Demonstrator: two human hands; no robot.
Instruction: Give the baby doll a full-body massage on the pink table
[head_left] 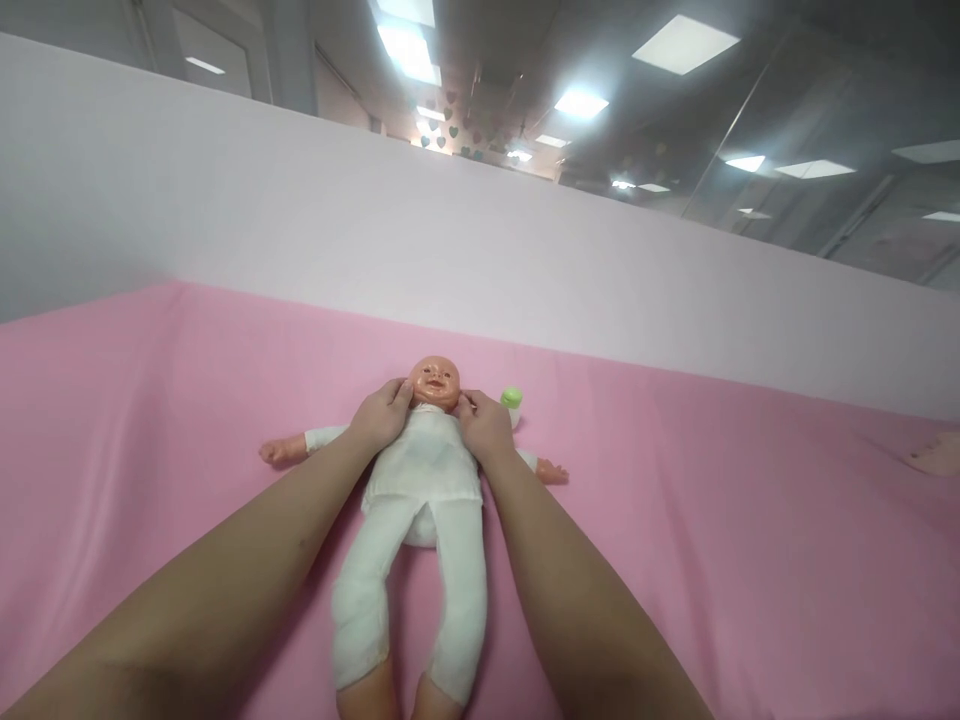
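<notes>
A doll (424,470) in white clothes lies on its back on the pink sheet (712,560), head away from the person and legs pointing toward the camera, both arms stretched out to the sides. The person's two hands sit at the doll's shoulders, one on each side of its neck, just under the head.

The left hand (381,417) rests on the doll's shoulder on the left of the picture, fingers loosely curled, with the fingertips touching the side of the doll's face near the cheek. The right hand (486,428) lies on the opposite shoulder, also loosely curled, its fingertips touching the doll's collar just below the jaw. Neither hand is closed around anything; both press lightly against the doll.

A small bottle (512,404) with a green cap lies on the sheet just beyond the right hand, near the doll's head. At the far right edge, part of another person's foot (937,455) rests on the sheet. A pale wall (300,220) rises behind.
</notes>
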